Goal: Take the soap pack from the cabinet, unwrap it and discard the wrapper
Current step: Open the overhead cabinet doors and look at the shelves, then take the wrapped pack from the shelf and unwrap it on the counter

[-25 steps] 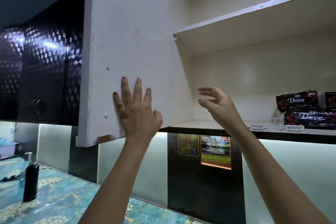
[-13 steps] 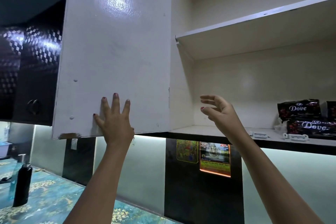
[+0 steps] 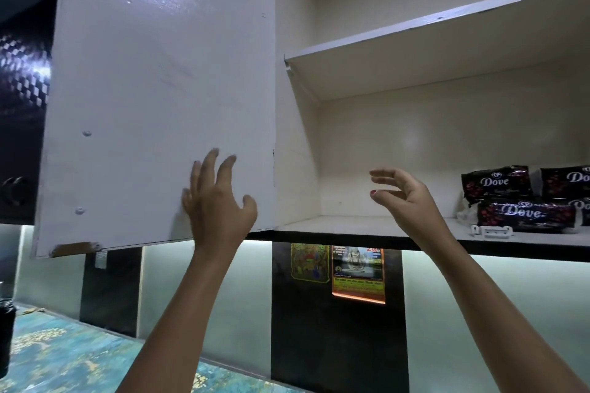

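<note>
Swung further open, the cabinet door (image 3: pixel 153 105) now has the left hand (image 3: pixel 217 204) spread near its hinge edge; the right hand (image 3: pixel 405 198) hovers loosely open, empty. Soap packs (image 3: pixel 523 198) sit stacked at the lower shelf's (image 3: pixel 367 226) right end.

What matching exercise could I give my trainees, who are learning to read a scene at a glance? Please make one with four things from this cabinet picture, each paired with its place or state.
Column one:
1. left hand
2. right hand
3. soap packs
4. cabinet door

Column two:
A. stacked at the right end of the lower shelf
B. swung open to the left
C. raised with fingers curled, holding nothing, in front of the lower shelf
D. fingers spread by the door's inner face

Pairs: 1-D, 2-C, 3-A, 4-B
</note>
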### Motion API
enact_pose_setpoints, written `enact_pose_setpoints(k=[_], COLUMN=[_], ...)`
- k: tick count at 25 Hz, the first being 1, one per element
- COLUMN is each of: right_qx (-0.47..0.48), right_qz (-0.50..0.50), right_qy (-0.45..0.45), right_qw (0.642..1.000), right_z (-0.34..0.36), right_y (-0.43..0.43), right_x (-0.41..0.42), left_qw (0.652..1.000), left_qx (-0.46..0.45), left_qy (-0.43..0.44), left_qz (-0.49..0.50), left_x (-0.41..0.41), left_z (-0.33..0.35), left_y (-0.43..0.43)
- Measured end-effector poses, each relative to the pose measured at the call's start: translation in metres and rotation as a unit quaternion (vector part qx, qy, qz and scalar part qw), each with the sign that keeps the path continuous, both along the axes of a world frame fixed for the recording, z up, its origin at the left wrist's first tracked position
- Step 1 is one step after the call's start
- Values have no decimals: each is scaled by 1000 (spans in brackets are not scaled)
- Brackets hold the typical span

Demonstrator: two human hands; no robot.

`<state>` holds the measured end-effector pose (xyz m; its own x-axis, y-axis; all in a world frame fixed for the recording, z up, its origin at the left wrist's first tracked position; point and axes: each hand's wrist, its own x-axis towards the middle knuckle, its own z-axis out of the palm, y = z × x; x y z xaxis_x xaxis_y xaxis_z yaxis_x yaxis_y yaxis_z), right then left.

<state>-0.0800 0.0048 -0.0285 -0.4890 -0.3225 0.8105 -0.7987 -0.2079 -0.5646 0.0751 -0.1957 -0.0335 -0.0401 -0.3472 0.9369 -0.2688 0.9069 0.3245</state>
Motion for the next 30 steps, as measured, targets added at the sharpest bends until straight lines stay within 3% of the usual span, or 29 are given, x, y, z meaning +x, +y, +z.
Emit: enact_pose_setpoints(k=[4,7,10,13,16,19,22,24,27,30], right_qx=[-12,-50,-20,53,92,121,95,-57,-303,-438], right_qz=[-158,-367,-523,-565,-531,-516,-427,-294,-129,-31], right_qy=[32,45,-50,-213,-329,-330,-321,-338,-321,-199], right_qw=[987,928,851,795,776,781,840,892,888,876], right_z=[5,8,11,10,10,12,14,16,12,-23], right_y=[41,86,129,153,156,152,149,150,147,138], right_x=[-31,-66,-111,-159,-186,-201,-208,-199,-161,-95], left_qw=[975,955,937,918,900,892,884,868,798,663], left_qx=[-4,-16,-2,27,48,61,76,105,233,394], left_qy=[24,-1,-16,-23,-29,-32,-29,-23,38,51], left_qz=[-223,-296,-350,-396,-431,-447,-460,-485,-554,-634], left_x=[-45,-83,-116,-145,-169,-184,-190,-187,-172,-152], left_z=[13,12,7,3,0,-6,-12,-15,-27,-53], left_y=[56,89,112,129,143,151,155,161,183,213])
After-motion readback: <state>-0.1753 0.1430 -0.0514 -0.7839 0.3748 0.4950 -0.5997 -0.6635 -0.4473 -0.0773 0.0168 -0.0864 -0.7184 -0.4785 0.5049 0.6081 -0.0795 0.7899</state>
